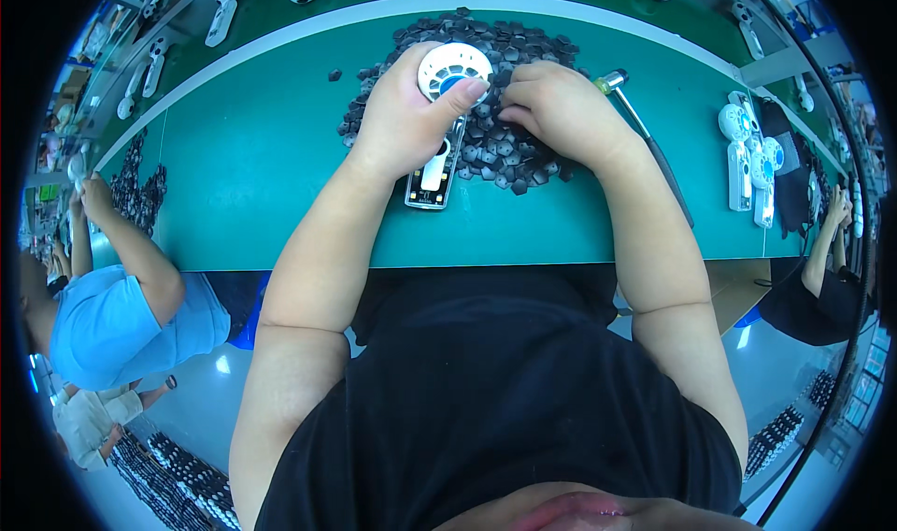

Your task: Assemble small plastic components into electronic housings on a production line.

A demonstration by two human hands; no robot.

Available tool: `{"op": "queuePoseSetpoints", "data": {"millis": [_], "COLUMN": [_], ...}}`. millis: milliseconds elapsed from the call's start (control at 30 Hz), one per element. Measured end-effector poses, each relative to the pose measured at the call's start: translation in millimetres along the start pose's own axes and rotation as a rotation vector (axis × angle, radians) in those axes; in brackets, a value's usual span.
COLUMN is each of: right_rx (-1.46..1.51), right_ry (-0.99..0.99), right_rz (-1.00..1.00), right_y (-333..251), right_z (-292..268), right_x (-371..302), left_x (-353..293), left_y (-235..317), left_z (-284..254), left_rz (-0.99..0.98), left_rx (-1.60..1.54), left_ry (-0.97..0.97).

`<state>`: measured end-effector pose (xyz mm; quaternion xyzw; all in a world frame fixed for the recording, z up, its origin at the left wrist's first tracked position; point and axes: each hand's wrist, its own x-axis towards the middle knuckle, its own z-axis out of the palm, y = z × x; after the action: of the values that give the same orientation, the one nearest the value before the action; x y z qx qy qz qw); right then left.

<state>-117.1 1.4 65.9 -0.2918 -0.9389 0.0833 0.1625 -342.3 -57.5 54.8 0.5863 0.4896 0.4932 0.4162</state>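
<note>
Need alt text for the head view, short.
Seen from above, a person's left hand holds a white handheld fan on a green table, while the right hand picks in a pile of small dark parts. A hammer lies to the right, finished fans beyond it; co-workers sit on both sides.

The scene is brightly and evenly lit from overhead, with a cool bluish cast. The green table [280,157] shows only soft, short shadows under the forearms. Pale glare spots sit on the floor [222,364] at eight and four o'clock. Focus is sharp at the centre; toward the rim, straight edges bow strongly, detail smears, and a black border rings the frame.
</note>
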Motion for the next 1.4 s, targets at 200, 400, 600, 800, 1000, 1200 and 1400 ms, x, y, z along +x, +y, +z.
{"op": "queuePoseSetpoints", "data": {"millis": [200,400,600,800,1000,1200,1400], "right_rx": [0.084,0.321,0.168,-0.001,0.623,0.735,0.583], "right_ry": [0.137,0.325,0.636,0.777,0.434,0.538,0.522], "right_rz": [0.016,-0.010,-0.344,-0.471,0.002,0.040,-0.057], "right_y": [-4.6,-26.2,-31.2,-32.7,-45.5,-49.4,-42.2], "right_z": [-12.3,-28.0,-26.6,-33.7,-33.3,-33.7,-23.6], "right_x": [3.4,-0.1,3.0,-6.7,-3.6,-1.4,-4.6], "left_x": [-0.7,-3.7,-3.7,-8.1,-14.2,-12.8,-13.5], "left_y": [-0.4,4.8,10.9,21.7,32.1,30.5,30.0], "left_z": [-2.2,-6.4,-8.1,-2.1,-2.0,-1.9,-4.6], "left_rz": [0.043,0.042,0.049,0.124,0.176,0.154,0.149], "left_rx": [0.125,0.122,0.133,0.197,0.306,0.280,0.315], "left_ry": [0.014,0.021,0.010,0.017,-0.087,-0.062,-0.040]}}
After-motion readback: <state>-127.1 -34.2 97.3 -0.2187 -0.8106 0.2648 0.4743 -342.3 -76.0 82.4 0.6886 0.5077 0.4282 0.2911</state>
